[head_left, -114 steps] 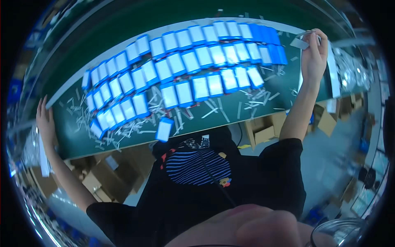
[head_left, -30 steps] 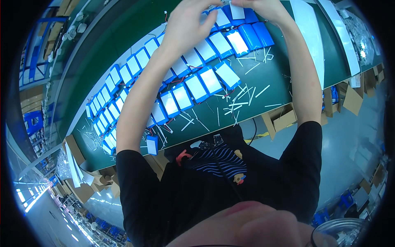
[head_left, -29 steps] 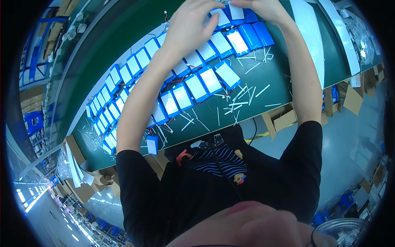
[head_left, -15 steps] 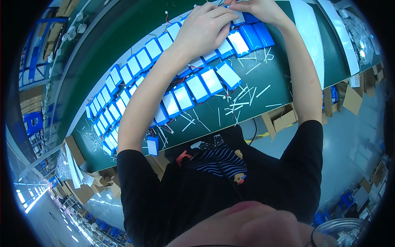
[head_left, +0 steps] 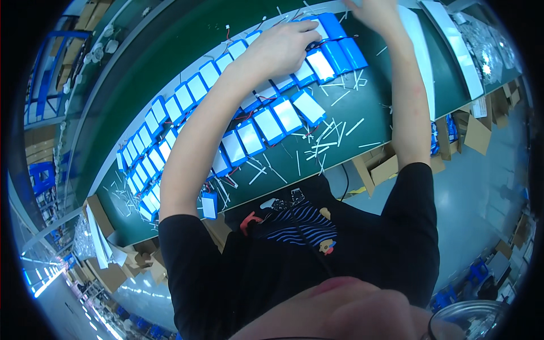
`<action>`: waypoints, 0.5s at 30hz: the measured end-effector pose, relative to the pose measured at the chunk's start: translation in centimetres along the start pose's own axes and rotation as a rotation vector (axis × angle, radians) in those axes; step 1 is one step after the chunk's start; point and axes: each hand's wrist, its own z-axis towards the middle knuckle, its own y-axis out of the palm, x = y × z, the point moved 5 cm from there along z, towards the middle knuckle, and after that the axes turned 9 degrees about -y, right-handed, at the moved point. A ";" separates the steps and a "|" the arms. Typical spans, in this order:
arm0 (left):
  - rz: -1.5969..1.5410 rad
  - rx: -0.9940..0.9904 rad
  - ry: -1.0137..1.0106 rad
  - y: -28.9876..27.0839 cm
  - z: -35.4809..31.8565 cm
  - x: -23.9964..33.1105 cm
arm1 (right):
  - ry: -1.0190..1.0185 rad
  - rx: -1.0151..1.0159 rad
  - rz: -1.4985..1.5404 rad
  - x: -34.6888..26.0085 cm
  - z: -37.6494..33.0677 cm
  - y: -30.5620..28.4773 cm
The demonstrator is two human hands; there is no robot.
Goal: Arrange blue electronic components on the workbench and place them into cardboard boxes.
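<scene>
Rows of flat blue battery packs lie on the green worktop, many with a white rectangular pad on top. My left hand (head_left: 283, 48) reaches over the back row near its right end. Its fingers are apart and bent, with the tips at a battery pack (head_left: 321, 29) that bears a white pad; their undersides are hidden. Beside that pack lies a plain blue battery pack (head_left: 333, 26) with no white pad showing. My right hand (head_left: 378, 14) is at the top edge, away from the packs. Its fingertips are smeared and partly cut off, so what they hold, if anything, does not show.
Thin white strips (head_left: 326, 141) are scattered over the green worktop (head_left: 368, 113). Long white sheets (head_left: 453, 48) and clear plastic bags (head_left: 490, 51) lie at the right. Open cardboard boxes (head_left: 377, 167) stand below the front edge. One battery pack (head_left: 209, 205) sits at that edge.
My right hand has moved off the packs, up and to the right, toward the picture's edge. The left hand stays by the same pack. The whole view has shifted slightly.
</scene>
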 end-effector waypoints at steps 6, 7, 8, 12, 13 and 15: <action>0.092 0.073 -0.155 -1.4 -1.8 1.5 | 0.592 0.097 -0.152 9.8 -6.6 -2.3; 0.066 0.079 -0.147 -1.4 -2.0 1.4 | 0.560 0.009 -0.042 10.4 -6.6 -1.9; 0.040 0.085 -0.139 -1.5 -2.2 1.2 | 0.526 -0.079 0.070 10.9 -6.6 -1.4; 0.025 0.198 -0.081 -3.2 -3.3 0.6 | 0.461 0.164 0.251 12.1 -7.0 -3.8; 0.026 0.251 -0.062 -3.9 -3.8 0.7 | 0.438 0.324 0.282 12.3 -7.2 -5.4; 0.027 0.308 -0.074 -5.0 -5.0 0.8 | 0.435 0.618 0.491 9.7 -8.2 -9.8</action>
